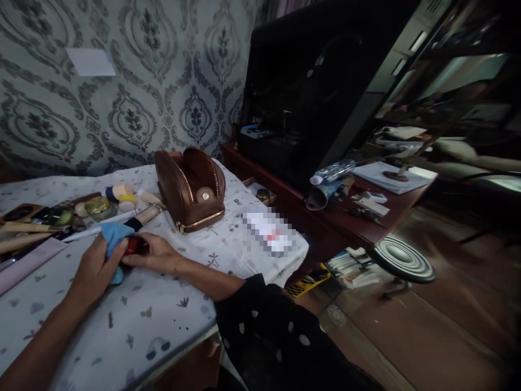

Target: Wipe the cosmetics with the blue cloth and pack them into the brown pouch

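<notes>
The left hand (95,265) clasps a soft, rumpled blue cloth (115,232) against a glossy red item (132,246), clamped in the right hand (158,254), inside the tabletop's (171,320) near edge. Toward its far edge, a domed, smooth brown bag (193,193) gapes, gold-zipped.

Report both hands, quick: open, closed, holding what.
Left hand: closed on a blue cloth.
Right hand: closed on a shiny red object; exact item unclear.
</notes>
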The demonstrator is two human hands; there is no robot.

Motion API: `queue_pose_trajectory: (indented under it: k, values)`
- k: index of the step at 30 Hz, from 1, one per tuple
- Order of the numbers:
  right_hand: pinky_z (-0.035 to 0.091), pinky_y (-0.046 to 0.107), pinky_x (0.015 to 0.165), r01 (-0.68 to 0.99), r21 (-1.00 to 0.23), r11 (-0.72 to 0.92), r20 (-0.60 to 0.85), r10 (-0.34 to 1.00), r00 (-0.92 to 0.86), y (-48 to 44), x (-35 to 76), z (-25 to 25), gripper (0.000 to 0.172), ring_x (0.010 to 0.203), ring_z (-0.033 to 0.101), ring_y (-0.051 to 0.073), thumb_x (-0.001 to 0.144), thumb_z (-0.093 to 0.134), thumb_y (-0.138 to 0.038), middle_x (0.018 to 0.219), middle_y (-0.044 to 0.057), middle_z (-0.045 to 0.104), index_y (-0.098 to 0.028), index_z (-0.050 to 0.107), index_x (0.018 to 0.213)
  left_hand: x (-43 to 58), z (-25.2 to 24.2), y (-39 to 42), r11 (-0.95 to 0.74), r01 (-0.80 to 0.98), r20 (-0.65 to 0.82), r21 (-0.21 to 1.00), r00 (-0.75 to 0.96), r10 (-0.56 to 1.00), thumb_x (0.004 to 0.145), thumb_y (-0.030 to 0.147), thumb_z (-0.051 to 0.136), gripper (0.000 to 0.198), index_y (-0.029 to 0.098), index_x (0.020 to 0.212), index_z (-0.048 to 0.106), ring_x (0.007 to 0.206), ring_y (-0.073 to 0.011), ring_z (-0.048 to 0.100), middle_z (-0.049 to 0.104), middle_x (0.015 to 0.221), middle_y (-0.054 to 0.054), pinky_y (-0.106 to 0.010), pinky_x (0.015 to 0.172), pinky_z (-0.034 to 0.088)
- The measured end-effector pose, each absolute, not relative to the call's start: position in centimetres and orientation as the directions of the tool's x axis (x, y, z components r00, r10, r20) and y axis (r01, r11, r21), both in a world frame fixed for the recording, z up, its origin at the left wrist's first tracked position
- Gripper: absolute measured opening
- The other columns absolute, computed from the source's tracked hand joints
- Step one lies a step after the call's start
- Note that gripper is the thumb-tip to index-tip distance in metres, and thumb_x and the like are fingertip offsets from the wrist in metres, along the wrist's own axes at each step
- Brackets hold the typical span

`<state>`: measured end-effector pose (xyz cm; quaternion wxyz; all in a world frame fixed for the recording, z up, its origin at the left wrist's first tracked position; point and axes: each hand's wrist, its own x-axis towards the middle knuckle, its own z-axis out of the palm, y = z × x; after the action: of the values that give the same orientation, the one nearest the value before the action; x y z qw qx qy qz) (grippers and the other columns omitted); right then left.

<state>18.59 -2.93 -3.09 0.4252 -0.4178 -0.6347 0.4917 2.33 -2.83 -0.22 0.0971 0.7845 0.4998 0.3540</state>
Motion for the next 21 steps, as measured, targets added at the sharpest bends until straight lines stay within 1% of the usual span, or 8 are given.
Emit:
queue_pose_trajectory:
  k: [1, 3, 7, 12, 16, 21]
  values:
    - [0.053, 0.032, 0.082, 0.149, -0.975, 0.165, 0.115, 0.948, -0.296, -3.0, 18.6, -3.1, 0.060, 0.093, 0.062, 0.020, 0.066, 0.081, -0.053, 0.097, 0.003, 0.065, -0.019, 0.064, 0.114, 2.4, -0.2, -2.8, -0.483, 0.716, 0.459, 0.503, 0.252, 0.852, 0.085, 0.050, 0.042, 0.029, 0.024, 0.075, 0.048, 0.074, -0.0211, 0.055, 0.057, 0.077, -0.001, -0.033, 0.076, 0.046]
    - [0.053, 0.033, 0.083, 0.170, -0.974, 0.153, 0.093, 0.945, -0.315, -3.0, 18.6, -3.1, 0.066, 0.094, 0.062, 0.020, 0.067, 0.080, -0.053, 0.101, 0.003, 0.065, -0.020, 0.061, 0.120, 2.4, -0.1, -2.9, -0.481, 0.717, 0.463, 0.504, 0.246, 0.852, 0.085, 0.050, 0.041, 0.030, 0.024, 0.073, 0.048, 0.070, -0.0202, 0.053, 0.055, 0.073, 0.000, -0.032, 0.073, 0.046]
    - [0.053, 0.035, 0.085, 0.227, -0.961, 0.159, 0.084, 0.948, -0.308, -3.2, 18.5, -3.2, 0.081, 0.096, 0.063, 0.021, 0.060, 0.085, -0.053, 0.109, 0.005, 0.065, -0.020, 0.054, 0.128, 2.6, 0.2, -3.1, -0.469, 0.712, 0.487, 0.522, 0.202, 0.850, 0.086, 0.049, 0.039, 0.031, 0.024, 0.068, 0.046, 0.065, -0.0186, 0.050, 0.051, 0.067, 0.002, -0.029, 0.066, 0.044]
    - [0.050, 0.038, 0.093, 0.310, -0.917, 0.250, 0.130, 0.923, -0.361, -3.4, 18.7, -2.9, 0.093, 0.109, 0.062, 0.025, 0.060, 0.086, -0.049, 0.116, 0.006, 0.064, -0.022, 0.042, 0.138, 2.7, 0.1, -3.1, -0.445, 0.705, 0.474, 0.552, 0.174, 0.863, 0.085, 0.050, 0.040, 0.032, 0.023, 0.069, 0.050, 0.065, -0.0187, 0.050, 0.052, 0.066, 0.002, -0.028, 0.065, 0.043]
    - [0.048, 0.041, 0.098, 0.337, -0.895, 0.294, 0.158, 0.913, -0.376, -3.7, 18.7, -2.6, 0.096, 0.118, 0.058, 0.028, 0.063, 0.085, -0.047, 0.124, 0.008, 0.061, -0.024, 0.036, 0.143, 2.8, -0.1, -2.9, -0.415, 0.710, 0.476, 0.569, 0.127, 0.870, 0.083, 0.053, 0.040, 0.035, 0.023, 0.069, 0.051, 0.067, -0.0198, 0.051, 0.054, 0.066, 0.001, -0.029, 0.065, 0.044]
    - [0.042, 0.042, 0.107, 0.305, -0.889, 0.342, 0.220, 0.902, -0.371, -4.0, 18.5, -2.6, 0.098, 0.132, 0.047, 0.028, 0.066, 0.083, -0.044, 0.142, 0.013, 0.047, -0.021, 0.032, 0.147, 3.1, 0.1, -3.0, -0.311, 0.691, 0.430, 0.653, 0.000, 0.903, 0.077, 0.058, 0.041, 0.040, 0.022, 0.064, 0.051, 0.063, -0.0188, 0.051, 0.054, 0.063, 0.001, -0.029, 0.060, 0.043]
